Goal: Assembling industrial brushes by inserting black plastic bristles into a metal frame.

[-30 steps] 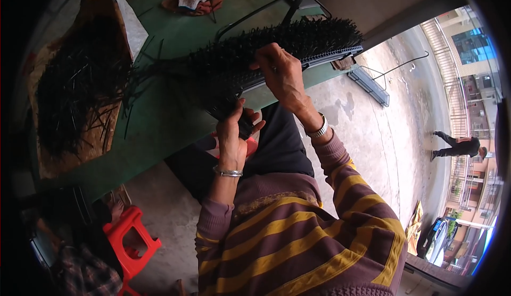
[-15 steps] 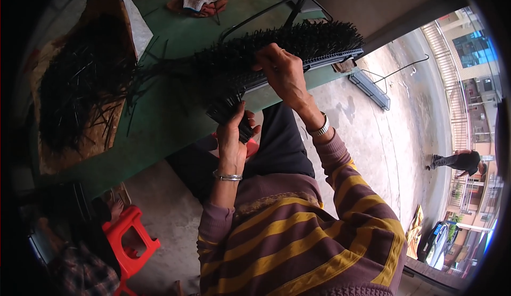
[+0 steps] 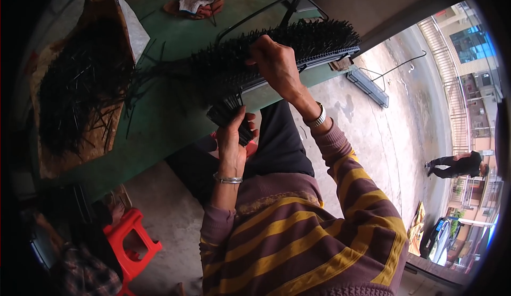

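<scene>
A bundle of thin black strips (image 3: 226,111) is gripped in my left hand (image 3: 232,139), just off the near edge of the green table. My right hand (image 3: 278,64) is closed, thumb and fingers pinched together, over a long black rack (image 3: 330,56). Whatever those fingers pinch is too small or hidden to make out. Dense black bristle-like pieces (image 3: 324,32) stand in rows along the rack, thickest toward its right end. The rack's left end lies in dark shadow close to the bundle.
A heap of loose black strips (image 3: 80,83) lies on cardboard (image 3: 106,128) at the table's left. Gloves (image 3: 197,3) rest at the back, near a bent metal rod (image 3: 255,15). A red stool (image 3: 130,243) and a seated person (image 3: 88,269) are lower left; another rack (image 3: 368,87) stands on the floor.
My right hand has shifted slightly left and up along the rack, its fingers curling more. My left hand keeps the bundle in nearly the same place.
</scene>
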Demonstrator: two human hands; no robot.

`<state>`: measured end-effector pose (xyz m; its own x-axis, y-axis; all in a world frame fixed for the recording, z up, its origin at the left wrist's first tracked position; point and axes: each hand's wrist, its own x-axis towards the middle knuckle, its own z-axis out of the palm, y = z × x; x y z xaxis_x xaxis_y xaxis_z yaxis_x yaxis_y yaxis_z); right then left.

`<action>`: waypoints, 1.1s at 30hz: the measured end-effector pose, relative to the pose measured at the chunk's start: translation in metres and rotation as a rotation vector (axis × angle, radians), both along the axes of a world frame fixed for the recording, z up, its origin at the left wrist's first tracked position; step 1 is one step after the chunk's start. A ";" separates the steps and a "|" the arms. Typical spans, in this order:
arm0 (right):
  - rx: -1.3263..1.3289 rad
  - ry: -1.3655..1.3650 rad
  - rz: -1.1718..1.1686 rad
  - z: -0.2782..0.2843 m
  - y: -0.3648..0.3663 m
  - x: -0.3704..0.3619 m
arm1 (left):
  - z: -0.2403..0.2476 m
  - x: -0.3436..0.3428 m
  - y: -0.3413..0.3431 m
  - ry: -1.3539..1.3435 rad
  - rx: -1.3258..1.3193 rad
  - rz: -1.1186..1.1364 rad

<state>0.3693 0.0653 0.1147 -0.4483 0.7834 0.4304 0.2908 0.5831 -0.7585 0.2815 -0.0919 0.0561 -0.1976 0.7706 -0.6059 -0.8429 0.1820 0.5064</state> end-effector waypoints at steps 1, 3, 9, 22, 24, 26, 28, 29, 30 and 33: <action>-0.001 0.001 -0.003 -0.001 0.000 0.000 | 0.000 0.000 0.000 -0.005 -0.001 0.000; 0.004 0.028 -0.002 -0.003 0.002 0.000 | 0.001 0.000 0.000 -0.009 0.002 -0.003; 0.039 -0.041 0.059 -0.001 0.012 -0.004 | 0.002 0.001 0.002 -0.042 -0.014 -0.015; 0.162 -0.132 0.090 -0.012 0.019 -0.007 | 0.010 0.002 0.002 -0.089 -0.043 0.022; 0.094 -0.179 0.118 -0.017 0.023 -0.005 | 0.009 0.001 0.005 -0.082 -0.051 0.015; 0.262 -0.254 0.047 -0.024 0.016 -0.005 | 0.008 0.001 0.004 -0.077 -0.061 0.008; 0.434 -0.326 -0.025 -0.029 0.011 -0.006 | 0.007 0.000 0.003 -0.075 -0.012 0.017; 0.509 -0.329 -0.055 -0.033 0.009 -0.006 | 0.006 0.000 0.003 -0.075 -0.012 0.019; 0.583 -0.333 -0.085 -0.033 0.006 -0.007 | 0.004 0.000 0.003 -0.054 -0.006 0.005; 0.575 -0.122 -0.105 -0.029 -0.006 -0.001 | 0.003 -0.001 0.002 -0.018 0.019 -0.014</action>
<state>0.3682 0.0591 0.0856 -0.4537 0.4829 0.7490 0.4341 0.8537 -0.2875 0.2801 -0.0896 0.0593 -0.1761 0.7849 -0.5941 -0.8491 0.1843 0.4951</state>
